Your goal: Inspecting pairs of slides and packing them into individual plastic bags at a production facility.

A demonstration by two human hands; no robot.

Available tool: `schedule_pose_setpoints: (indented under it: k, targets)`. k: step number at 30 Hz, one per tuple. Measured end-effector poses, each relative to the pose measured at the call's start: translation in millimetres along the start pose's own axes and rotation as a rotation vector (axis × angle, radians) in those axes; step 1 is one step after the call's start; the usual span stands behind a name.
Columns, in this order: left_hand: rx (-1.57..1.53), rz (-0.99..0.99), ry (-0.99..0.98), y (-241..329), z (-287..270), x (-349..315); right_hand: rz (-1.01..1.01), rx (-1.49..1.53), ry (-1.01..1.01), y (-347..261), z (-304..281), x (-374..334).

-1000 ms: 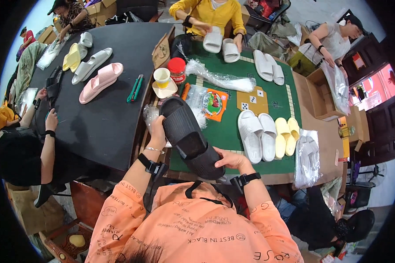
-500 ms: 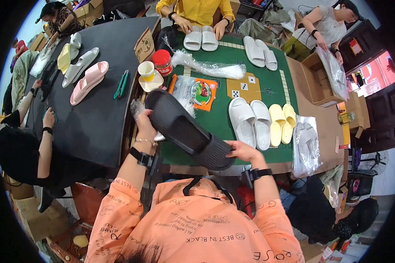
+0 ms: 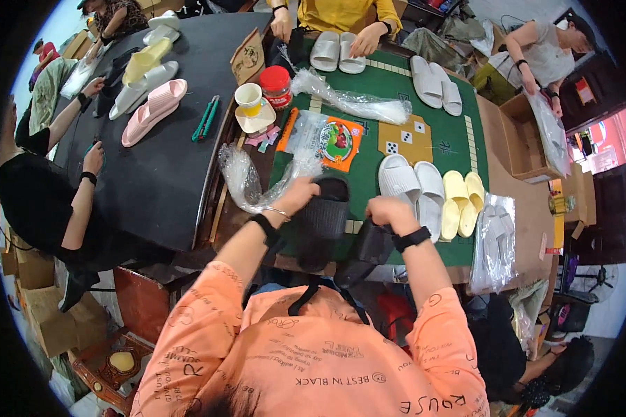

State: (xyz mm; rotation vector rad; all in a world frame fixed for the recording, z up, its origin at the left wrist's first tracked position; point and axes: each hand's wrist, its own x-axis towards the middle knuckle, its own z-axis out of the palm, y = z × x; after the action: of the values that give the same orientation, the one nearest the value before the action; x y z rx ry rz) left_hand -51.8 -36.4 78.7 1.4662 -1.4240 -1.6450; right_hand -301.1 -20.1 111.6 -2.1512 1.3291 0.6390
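Observation:
In front of me at the near edge of the table are two black slippers, one per hand. My left hand (image 3: 298, 196) grips the left black slipper (image 3: 325, 214) by its upper part, with the ribbed strap showing. My right hand (image 3: 391, 212) is closed on the right black slipper (image 3: 364, 251), which hangs tilted and is a little blurred. To the left of my left hand lies a crumpled clear plastic bag (image 3: 242, 182). Just beyond my right hand rests a pair of grey slippers (image 3: 400, 178), next to a pair of yellow slippers (image 3: 455, 208).
An orange-and-clear packet (image 3: 341, 142), a red-lidded jar (image 3: 276, 87) and a paper cup (image 3: 248, 97) stand ahead. Bagged grey slippers (image 3: 494, 240) lie at the right edge. Co-workers sit around; a dark table (image 3: 167, 167) with slippers and a green cutter (image 3: 206, 118) adjoins on the left.
The black footwear held across both hands has come apart into two slippers, one in each hand, lowered toward the table's near edge. My left hand has moved right, away from the plastic bag.

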Motion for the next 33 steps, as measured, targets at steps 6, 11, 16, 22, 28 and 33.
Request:
schedule_pose_setpoints:
  k: [6, 11, 16, 22, 28, 33]
  targets:
    - [0.429, 0.295, 0.275, -37, 29, 21, 0.152, -0.186, 0.561, -8, 22, 56]
    - [0.611, 0.422, 0.511, -24, 11, -16, 0.198, 0.058, 0.919, -6, 28, 71]
    - [0.903, 0.152, 0.662, -64, -13, -31, 0.077, 0.235, 0.948, -43, 4, 123]
    - [0.806, 0.212, 0.479, -61, -12, -6, 0.15, 0.368, 0.89, -49, 2, 144]
    - [0.728, -0.045, 0.305, -77, -30, 2, 0.146, 0.319, 0.78, -58, 3, 145]
    - [0.646, 0.219, 0.321, -91, -33, 1, 0.306, 0.396, 0.888, -19, -5, 131]
